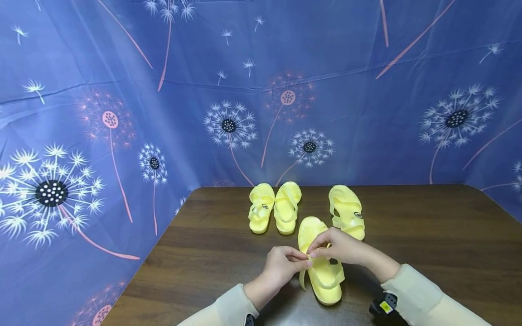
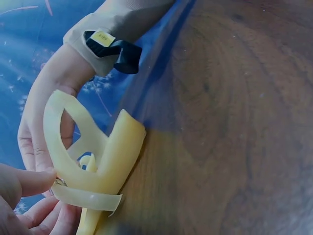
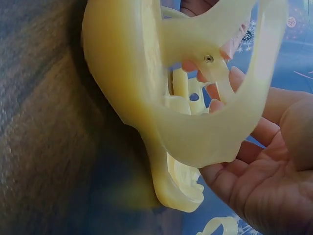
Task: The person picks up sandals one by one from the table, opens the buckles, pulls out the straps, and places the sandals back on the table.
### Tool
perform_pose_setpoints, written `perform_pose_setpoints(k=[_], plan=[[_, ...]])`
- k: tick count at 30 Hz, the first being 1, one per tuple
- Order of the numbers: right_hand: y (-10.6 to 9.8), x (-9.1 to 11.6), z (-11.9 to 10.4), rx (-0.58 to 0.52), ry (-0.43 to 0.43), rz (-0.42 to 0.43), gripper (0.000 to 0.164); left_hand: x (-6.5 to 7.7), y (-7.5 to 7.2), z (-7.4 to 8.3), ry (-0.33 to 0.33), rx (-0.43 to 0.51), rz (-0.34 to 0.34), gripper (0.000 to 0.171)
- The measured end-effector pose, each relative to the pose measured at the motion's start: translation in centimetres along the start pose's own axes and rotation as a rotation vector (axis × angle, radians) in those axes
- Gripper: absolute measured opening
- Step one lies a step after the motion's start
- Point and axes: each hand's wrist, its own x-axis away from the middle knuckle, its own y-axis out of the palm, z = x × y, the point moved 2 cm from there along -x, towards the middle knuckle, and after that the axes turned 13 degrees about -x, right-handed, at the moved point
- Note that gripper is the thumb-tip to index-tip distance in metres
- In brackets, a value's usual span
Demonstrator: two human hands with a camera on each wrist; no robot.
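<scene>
A yellow sandal [image 1: 328, 292] lies on the wooden table before me, its toe pointing away. My left hand [image 1: 281, 265] pinches its strap between thumb and fingertips on the left side. Coming across from the right, my right hand [image 1: 340, 246] pinches the same strap, so the two sets of fingertips meet there. A small metal buckle [image 2: 59, 181] shows at the fingers in the left wrist view, with a loose strap end [image 2: 88, 199] sticking out beside it. In the right wrist view a round metal rivet [image 3: 209, 58] sits on the strap; fingers partly hide the strap.
Another yellow sandal [image 1: 346, 208] lies just behind my right hand. Farther back stand two more, one at left [image 1: 261, 208] and one beside it [image 1: 287, 208], close to the table's [image 1: 195, 253] far edge. A blue curtain [image 1: 261, 113] with dandelions hangs behind.
</scene>
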Motion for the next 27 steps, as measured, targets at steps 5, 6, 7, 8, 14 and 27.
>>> perform_pose_setpoints(k=[5, 6, 7, 8, 14, 27], plan=[[0.01, -0.15, 0.07, 0.031, -0.059, -0.009, 0.019, 0.02, 0.14, 0.02, -0.023, -0.023, 0.033, 0.013], [0.03, -0.16, 0.09, 0.039, -0.07, -0.012, 0.019, 0.02, 0.17, 0.01, -0.024, -0.024, 0.035, 0.014], [0.03, -0.17, 0.14, 0.044, -0.075, -0.013, 0.018, 0.02, 0.2, -0.01, -0.025, -0.022, 0.036, 0.014], [0.04, -0.16, 0.18, 0.049, -0.078, -0.014, 0.018, 0.0, 0.22, -0.04, -0.026, -0.019, 0.038, 0.015], [0.11, 0.04, 0.61, 0.054, -0.076, -0.032, 0.021, 0.0, 0.42, -0.2, -0.034, 0.019, 0.008, 0.016], [0.1, -0.09, 0.71, -0.016, -0.06, -0.075, 0.016, -0.32, 0.48, -0.25, -0.026, 0.03, -0.025, 0.017]])
